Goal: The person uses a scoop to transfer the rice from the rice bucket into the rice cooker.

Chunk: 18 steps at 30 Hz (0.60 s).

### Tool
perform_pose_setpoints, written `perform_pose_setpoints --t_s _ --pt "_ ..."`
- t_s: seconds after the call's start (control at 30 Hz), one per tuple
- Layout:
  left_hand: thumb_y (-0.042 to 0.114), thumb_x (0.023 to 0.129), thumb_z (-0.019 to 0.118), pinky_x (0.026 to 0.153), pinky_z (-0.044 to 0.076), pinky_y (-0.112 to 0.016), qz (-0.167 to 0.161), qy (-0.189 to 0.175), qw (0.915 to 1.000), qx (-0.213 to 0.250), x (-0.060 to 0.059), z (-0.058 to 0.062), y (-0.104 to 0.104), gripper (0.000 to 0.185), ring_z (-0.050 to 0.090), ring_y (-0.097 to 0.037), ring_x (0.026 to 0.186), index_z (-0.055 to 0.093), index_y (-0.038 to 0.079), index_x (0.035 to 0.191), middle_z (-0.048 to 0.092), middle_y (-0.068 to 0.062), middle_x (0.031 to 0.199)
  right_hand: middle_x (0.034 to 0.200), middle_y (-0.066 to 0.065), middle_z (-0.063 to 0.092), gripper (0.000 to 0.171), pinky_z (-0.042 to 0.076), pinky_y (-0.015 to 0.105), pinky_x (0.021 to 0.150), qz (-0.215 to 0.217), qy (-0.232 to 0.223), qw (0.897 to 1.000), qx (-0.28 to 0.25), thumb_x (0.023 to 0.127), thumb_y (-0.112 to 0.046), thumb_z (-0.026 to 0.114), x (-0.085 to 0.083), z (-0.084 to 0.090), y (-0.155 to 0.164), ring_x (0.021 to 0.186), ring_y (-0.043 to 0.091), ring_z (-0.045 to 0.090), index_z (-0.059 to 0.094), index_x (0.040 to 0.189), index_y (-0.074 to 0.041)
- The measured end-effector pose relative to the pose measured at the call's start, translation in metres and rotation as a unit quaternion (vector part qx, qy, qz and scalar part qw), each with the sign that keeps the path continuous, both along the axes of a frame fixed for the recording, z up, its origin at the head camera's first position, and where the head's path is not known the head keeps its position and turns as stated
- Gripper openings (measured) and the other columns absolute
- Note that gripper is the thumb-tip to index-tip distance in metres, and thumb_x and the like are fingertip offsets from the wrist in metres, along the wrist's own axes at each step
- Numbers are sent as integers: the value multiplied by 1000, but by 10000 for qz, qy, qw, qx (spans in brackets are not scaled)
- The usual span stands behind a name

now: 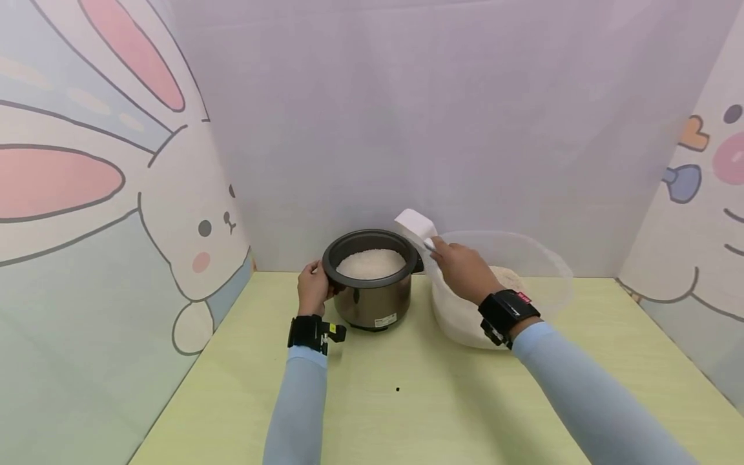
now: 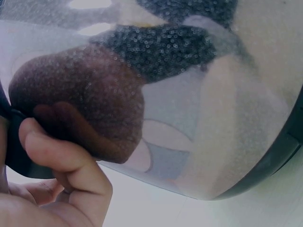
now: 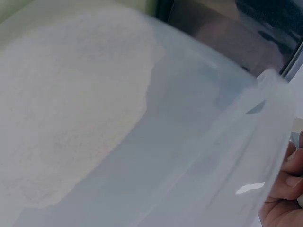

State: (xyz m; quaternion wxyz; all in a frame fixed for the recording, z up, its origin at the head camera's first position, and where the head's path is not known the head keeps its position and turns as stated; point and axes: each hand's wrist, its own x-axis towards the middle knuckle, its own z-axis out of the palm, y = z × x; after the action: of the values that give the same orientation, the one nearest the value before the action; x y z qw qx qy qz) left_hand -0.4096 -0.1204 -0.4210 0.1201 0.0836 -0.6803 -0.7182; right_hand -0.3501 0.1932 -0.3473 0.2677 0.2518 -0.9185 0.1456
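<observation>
A dark rice cooker (image 1: 372,303) stands lidless near the back wall, with white rice (image 1: 372,264) inside. My left hand (image 1: 312,287) grips its side handle; in the left wrist view the thumb and fingers curl about the black handle (image 2: 31,156) beside the shiny cooker wall. By its handle, my right hand (image 1: 465,271) holds a white scoop (image 1: 416,225), raised and tilted between the cooker and a translucent plastic tub (image 1: 453,323). In the right wrist view the tub wall (image 3: 189,142) fills most of the picture, partly covering the hand, and the scoop is hidden.
Pale rice (image 3: 71,104) lies in the tub, right of the cooker. A small black speck (image 1: 398,389) sits on the light yellow-green table (image 1: 372,420). A plain fabric backdrop (image 1: 372,129) rises behind, and cartoon-printed panels (image 1: 174,226) flank both sides.
</observation>
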Motion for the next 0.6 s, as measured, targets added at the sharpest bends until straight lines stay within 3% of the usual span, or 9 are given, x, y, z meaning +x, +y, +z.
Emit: perform_pose_setpoints --t_s 0.17,0.37,0.6 --pt "36 108 52 50 51 -21 4 32 10000 12 0 0 -1 43 54 -8 51 59 5 139 56 -2 78 85 18 65 36 53 52 67 -195 -33 9998 24 106 -9 55 0 -1 26 74 38 65 51 138 5" --pt "35 109 51 49 51 -21 48 62 10000 -18 2 0 -1 42 54 -8 50 59 6 138 56 -1 76 85 20 65 38 49 48 62 -517 -381 9979 -11 107 -9 52 -1 -9 58 68 34 62 49 140 9" --pt "35 108 52 49 51 -21 10 60 10000 5 2 1 0 44 54 -8 51 59 5 139 56 -2 77 88 25 66 24 47 45 58 -944 -984 9907 -15 107 -7 51 -1 -19 88 66 34 62 52 123 10"
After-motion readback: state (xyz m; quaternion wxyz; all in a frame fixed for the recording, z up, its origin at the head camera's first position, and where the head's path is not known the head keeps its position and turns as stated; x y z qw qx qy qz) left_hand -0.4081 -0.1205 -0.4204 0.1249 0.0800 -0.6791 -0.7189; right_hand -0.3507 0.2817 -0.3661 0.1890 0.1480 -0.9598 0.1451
